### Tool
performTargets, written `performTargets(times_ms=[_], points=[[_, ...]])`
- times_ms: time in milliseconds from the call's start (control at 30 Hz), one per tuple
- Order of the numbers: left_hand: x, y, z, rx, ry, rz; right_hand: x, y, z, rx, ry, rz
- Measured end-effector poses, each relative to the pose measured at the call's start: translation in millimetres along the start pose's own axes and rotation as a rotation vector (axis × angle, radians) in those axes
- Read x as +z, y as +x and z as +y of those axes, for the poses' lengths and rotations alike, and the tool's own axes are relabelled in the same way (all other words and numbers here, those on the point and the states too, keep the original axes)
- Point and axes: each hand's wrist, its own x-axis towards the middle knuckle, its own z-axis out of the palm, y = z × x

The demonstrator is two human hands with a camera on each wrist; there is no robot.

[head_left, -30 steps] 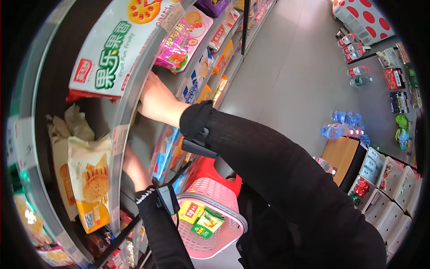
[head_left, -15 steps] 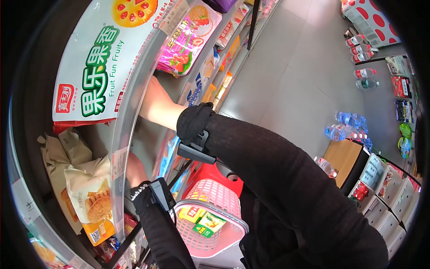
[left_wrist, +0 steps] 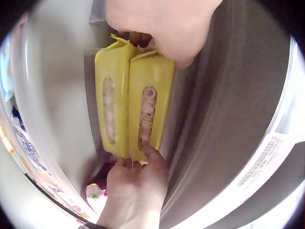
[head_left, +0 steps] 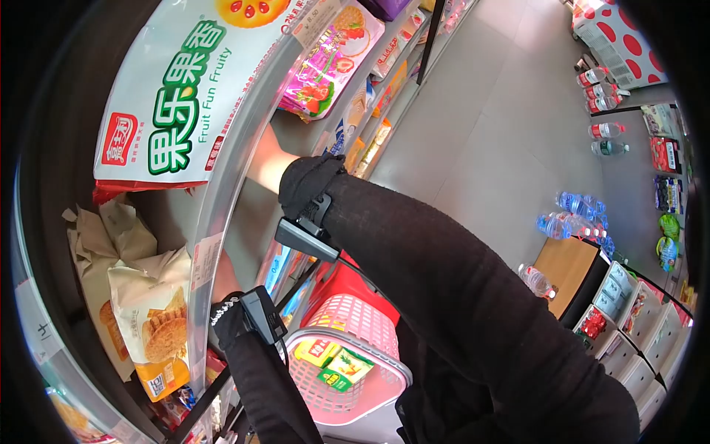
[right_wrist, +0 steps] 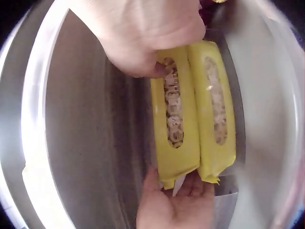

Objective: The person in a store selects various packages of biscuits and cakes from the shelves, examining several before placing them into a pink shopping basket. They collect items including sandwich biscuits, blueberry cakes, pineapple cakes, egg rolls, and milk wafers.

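Observation:
Two long yellow snack packs (left_wrist: 151, 112) lie side by side on a shelf, oval windows showing ring-shaped pieces inside. My left hand (left_wrist: 164, 26) grips them at one end, its fingers reaching in at the folded wrapper ends. From the opposite end my right hand (right_wrist: 143, 33) holds the packs, the thumb pressed at one pack's window and the other fingers at the end. In the head view, the shelf edge (head_left: 214, 211) hides most of both hands and the packs.
Above, a white biscuit bag (head_left: 159, 137) and a beige biscuit bag (head_left: 151, 318) sit on the upper shelf. A pink basket (head_left: 347, 403) with small packs hangs below my arms. Pink bags (head_left: 333, 66) line the shelf farther along. Bottles (head_left: 569, 214) stand across the aisle.
Both arms have shifted slightly left and deeper under the shelf edge, so less of the hands shows. The head view has moved a little closer to the upper shelf.

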Motion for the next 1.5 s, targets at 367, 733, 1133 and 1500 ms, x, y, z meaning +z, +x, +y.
performTargets(times_ms=[367,733,1133,1500], points=[[10,-21,34,-0.266,-0.364,0.066,6,-13,15,0.158,0.344,-0.010],[-15,-125,74,-0.323,-0.440,-0.033,-45,-127,-120,-0.023,-0.777,-0.420],[-132,-328,95,-0.793,-0.465,0.107,-119,-274,-207,0.984,-0.638,-0.715],[-266,-385,31,-1.016,-0.309,0.128,-86,-399,-129,0.932,-0.793,-1.028]])
